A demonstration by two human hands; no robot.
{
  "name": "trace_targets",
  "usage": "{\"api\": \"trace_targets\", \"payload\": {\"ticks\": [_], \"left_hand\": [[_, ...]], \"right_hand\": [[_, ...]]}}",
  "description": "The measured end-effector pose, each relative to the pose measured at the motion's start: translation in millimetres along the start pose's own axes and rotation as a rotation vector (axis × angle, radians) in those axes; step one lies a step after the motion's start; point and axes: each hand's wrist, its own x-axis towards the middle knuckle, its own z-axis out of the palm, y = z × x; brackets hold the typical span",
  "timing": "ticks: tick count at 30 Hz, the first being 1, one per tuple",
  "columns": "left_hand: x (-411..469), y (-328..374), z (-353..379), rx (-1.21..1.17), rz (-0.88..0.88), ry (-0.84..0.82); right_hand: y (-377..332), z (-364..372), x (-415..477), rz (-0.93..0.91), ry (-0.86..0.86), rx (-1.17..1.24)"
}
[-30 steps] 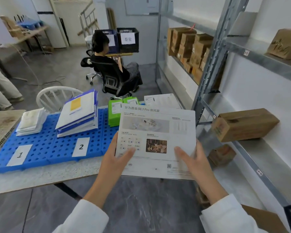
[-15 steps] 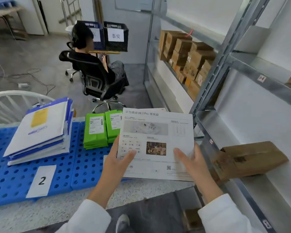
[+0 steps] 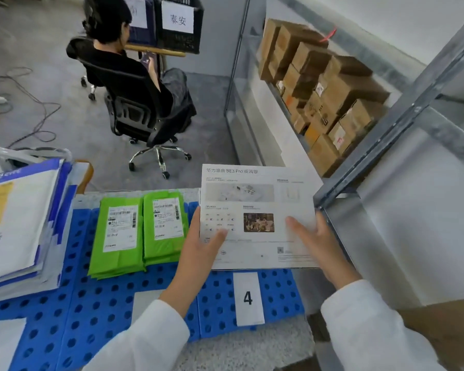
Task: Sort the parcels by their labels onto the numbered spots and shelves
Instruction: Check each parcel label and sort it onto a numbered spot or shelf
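green parcels (image 3: 140,231) lie left of white box (image 3: 257,194); shelf post (image 3: 386,137) just right.

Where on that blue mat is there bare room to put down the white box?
Bare blue mat lies around the 4 label, between the green parcels and the mat's right edge, under the white box. Another strip runs in front of the green parcels. The left is crowded: envelope stack beside those parcels.
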Motion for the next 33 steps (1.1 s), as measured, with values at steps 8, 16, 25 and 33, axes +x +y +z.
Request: {"api": "trace_targets", "payload": {"ticks": [8, 16, 25, 33], "left_hand": [[72, -15, 19, -0.003, -0.177, 0.048], [107, -52, 44, -0.023, -0.304, 0.117], [117, -72, 43, 0.114, -0.291, 0.181], [124, -66, 29, 0.267, -0.310, 0.107]], "right_hand": [[12, 17, 90, 0.061, -0.102, -0.005], [45, 27, 146, 0.108, -0.175, -0.118], [59, 47, 165, 0.098, -0.218, -0.169], [53, 46, 150, 0.135, -0.230, -0.203]]}}
